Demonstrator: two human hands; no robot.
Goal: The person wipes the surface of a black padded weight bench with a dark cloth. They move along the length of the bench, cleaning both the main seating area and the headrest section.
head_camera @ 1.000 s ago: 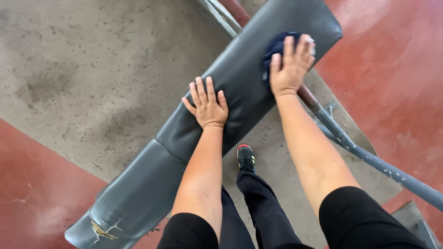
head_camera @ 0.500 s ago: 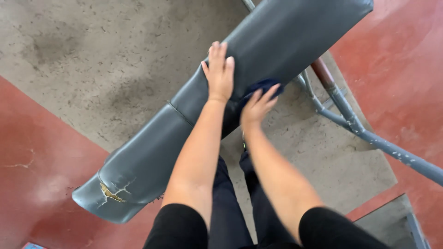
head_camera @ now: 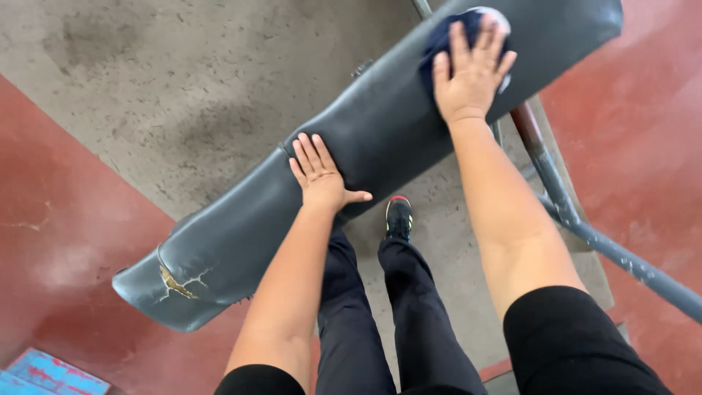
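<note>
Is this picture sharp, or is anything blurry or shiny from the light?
Head view: mostly sharp, with soft, even daylight and no hard shadows. A pale sheen runs along the padded bench. The right hand pressing the blue cloth looks slightly smeared; the left hand is crisp.

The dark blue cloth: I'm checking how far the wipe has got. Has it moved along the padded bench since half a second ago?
Yes. The dark blue cloth under the right hand slid from beside the left hand toward the padded bench's far end.

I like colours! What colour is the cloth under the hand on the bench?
Dark blue cloth, pressed under the right hand; seen in the head view.
</note>
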